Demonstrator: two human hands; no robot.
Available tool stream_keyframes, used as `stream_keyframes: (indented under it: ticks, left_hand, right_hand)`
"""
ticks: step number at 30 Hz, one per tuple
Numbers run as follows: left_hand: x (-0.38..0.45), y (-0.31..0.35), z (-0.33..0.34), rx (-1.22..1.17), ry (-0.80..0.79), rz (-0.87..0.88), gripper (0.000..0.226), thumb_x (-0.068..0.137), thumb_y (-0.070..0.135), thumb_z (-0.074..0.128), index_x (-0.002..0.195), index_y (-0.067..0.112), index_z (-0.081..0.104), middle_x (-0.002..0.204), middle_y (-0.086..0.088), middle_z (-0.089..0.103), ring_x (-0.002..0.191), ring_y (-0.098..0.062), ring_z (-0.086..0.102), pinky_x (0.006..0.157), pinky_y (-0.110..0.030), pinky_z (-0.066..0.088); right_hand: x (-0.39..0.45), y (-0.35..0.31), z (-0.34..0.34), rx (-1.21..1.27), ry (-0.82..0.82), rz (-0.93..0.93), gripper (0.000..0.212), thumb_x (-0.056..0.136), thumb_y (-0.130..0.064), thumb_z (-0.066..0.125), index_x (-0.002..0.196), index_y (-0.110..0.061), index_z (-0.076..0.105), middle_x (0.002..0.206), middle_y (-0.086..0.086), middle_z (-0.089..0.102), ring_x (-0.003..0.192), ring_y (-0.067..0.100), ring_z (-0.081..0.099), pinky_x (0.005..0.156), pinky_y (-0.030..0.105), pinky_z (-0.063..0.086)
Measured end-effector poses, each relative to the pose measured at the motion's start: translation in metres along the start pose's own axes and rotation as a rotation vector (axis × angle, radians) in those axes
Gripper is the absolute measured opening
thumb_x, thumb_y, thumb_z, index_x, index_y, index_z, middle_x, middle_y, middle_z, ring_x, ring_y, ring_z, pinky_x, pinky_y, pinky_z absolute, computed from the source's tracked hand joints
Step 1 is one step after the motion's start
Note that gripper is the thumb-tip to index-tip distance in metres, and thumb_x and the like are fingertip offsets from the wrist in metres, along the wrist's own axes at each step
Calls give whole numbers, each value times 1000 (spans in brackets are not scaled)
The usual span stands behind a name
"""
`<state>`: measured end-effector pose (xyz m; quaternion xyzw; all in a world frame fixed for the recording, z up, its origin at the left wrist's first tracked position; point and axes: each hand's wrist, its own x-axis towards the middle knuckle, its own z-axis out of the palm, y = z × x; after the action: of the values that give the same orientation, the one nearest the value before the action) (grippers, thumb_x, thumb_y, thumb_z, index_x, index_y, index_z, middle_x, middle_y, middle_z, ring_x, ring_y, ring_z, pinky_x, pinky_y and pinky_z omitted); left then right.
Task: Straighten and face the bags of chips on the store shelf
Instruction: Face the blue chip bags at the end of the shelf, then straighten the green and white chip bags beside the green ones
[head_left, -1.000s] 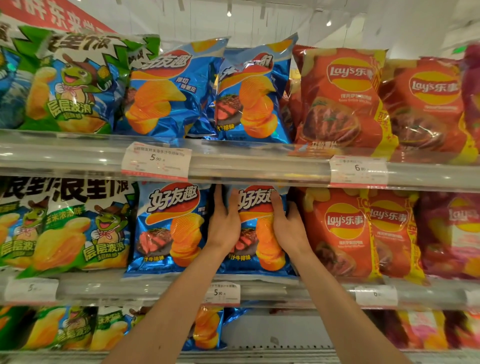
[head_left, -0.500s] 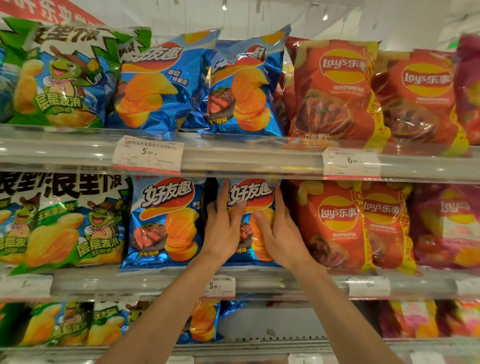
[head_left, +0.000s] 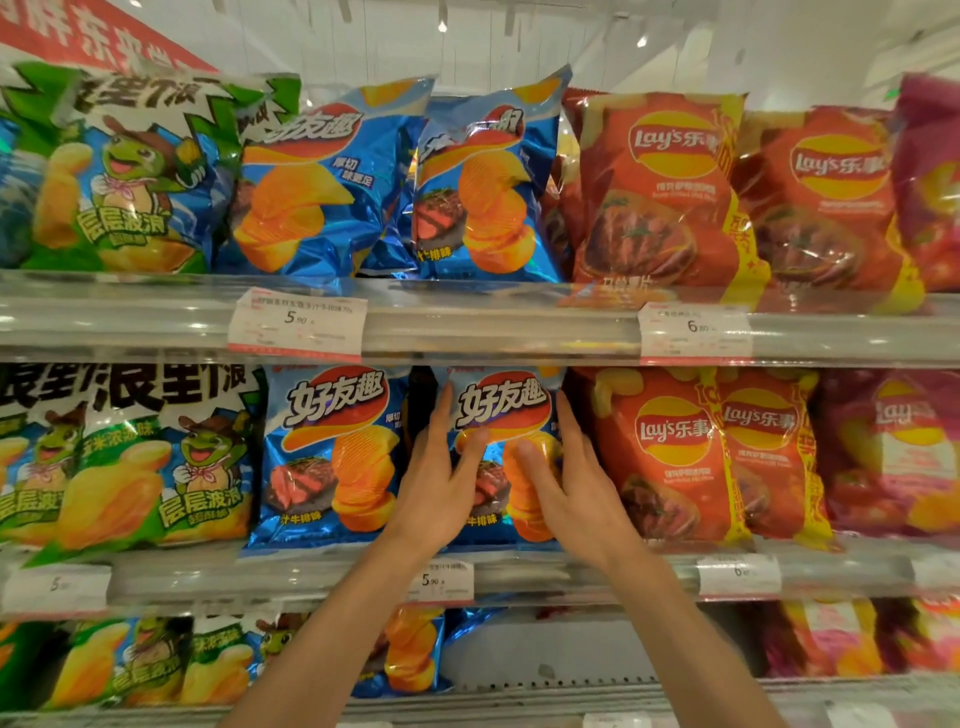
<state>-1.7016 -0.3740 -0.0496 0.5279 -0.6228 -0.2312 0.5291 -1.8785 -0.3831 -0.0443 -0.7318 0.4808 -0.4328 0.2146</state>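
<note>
Held bag: the blue steak-flavour bag (head_left: 501, 415) stands upright on the middle shelf (head_left: 571, 571), its front facing out, between its blue twin (head_left: 332, 457) on the left and the orange Lay's bag (head_left: 670, 457) on the right.
Left hand: the left hand (head_left: 441, 483) lies along the bag's left edge, fingers reaching up the side and thumb across the front, so it is grasping the bag rather than lying slack.
Right hand: the right hand (head_left: 566, 483) mirrors it on the right edge, fingers up the side, thumb pressed on the printed chips.
Step in hand: judged as squaring this bag. Light, even pressure from both sides should keep it vertical; squeezing harder would risk crushing the chips or creasing the logo.
Alignment cue: the twin on the left gives a good reference for height and front line; the bottom seam ought to sit just behind the clear shelf lip.
Edges: the upper shelf rail (head_left: 467, 327) sits just above the bag's top seal, so there is little room to lift. The price tag (head_left: 441, 579) hangs just below the wrists.
Room to move: a dark gap shows between the two blue bags; on the right the Lay's bag touches or nearly touches, so any shift looks easier leftward.
Top shelf: two blue bags (head_left: 483, 182) there lean and overlap, likely needing attention.
</note>
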Motion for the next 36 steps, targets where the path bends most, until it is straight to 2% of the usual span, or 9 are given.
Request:
stream_keyframes:
  ticks: [3,6,10,13,16,22,27,30,36]
  left_hand:
    - [-13,7,-9,34,21,43,55,100,46,52,141,63,21,149,15,44,113,3,61,99,-28,51]
    - [-29,4,-18,45,37,69,52,98,40,57,146,47,37,147,16,47,132,0,47,111,-32,43]
    - [-60,9,-35,-19,46,9,40,95,39,59,134,45,49,131,22,55,116,9,54,91,-12,48]
    - [-81,9,-43,-54,71,-62,34,98,29,59,130,36,54,120,17,63,104,4,61,79,-7,49]
    - [-108,7,-43,-110,121,-148,29,97,35,57,126,37,58,110,12,69,102,-6,67,74,-18,54]
    - [-132,15,-38,-124,168,-220,36,87,46,57,122,37,61,105,9,74,98,-10,71,94,-40,53]
    - [-139,12,-54,-99,191,-226,35,89,42,55,121,30,63,105,5,75,101,-13,71,94,-43,54]
    - [-140,9,-64,-120,199,-232,37,87,41,55,119,27,64,101,8,76,97,-6,71,91,-38,55]
    - [-137,-8,-104,-169,155,-245,37,85,47,56,119,35,63,106,8,75,100,-9,71,95,-42,53]
  right_hand:
    - [-10,2,-2,67,31,3,78,91,-71,45,156,-42,14,156,-12,34,139,2,37,112,30,35]
    - [-31,5,-5,181,61,52,79,85,-73,52,153,-40,26,150,-20,41,136,-4,40,112,33,40]
    - [-72,0,-17,241,150,98,50,86,-49,60,133,-33,53,121,-22,62,111,-5,59,91,15,50]
    - [-98,7,-26,247,215,127,27,92,-35,62,118,-32,61,100,-22,68,96,-2,65,75,10,48]
    - [-117,18,-33,256,194,167,18,94,-31,64,111,-33,66,95,-21,70,91,-2,66,72,9,48]
    - [-127,27,-33,264,149,194,21,93,-24,67,107,-39,67,91,-22,72,86,-3,67,72,4,46]
    - [-129,21,-26,264,109,230,20,93,-21,66,109,-33,68,91,-16,74,86,-1,68,72,4,45]
    - [-127,13,-21,244,102,243,17,93,-21,66,106,-32,69,90,-20,73,85,-1,68,71,4,45]
    - [-129,-20,2,187,161,259,12,94,-28,64,103,-34,69,87,-23,74,83,-6,67,65,4,44]
